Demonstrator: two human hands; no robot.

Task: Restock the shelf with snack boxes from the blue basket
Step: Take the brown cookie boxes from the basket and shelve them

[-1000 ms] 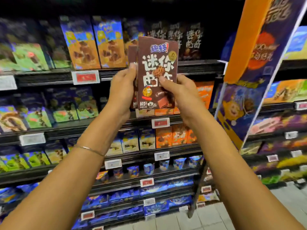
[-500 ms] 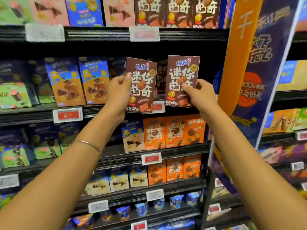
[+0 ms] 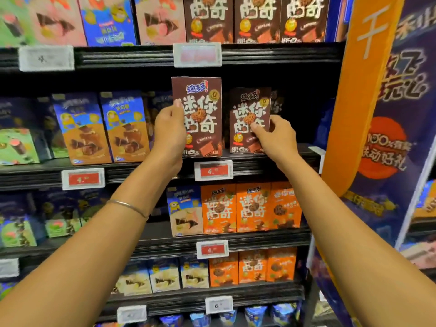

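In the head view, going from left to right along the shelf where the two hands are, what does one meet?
green box → first blue box → second blue box → left hand → left brown box → right brown box → right hand → orange banner

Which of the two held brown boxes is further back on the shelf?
The right box, in the right grip: it stands deeper in, smaller-looking than the left box in the left grip.
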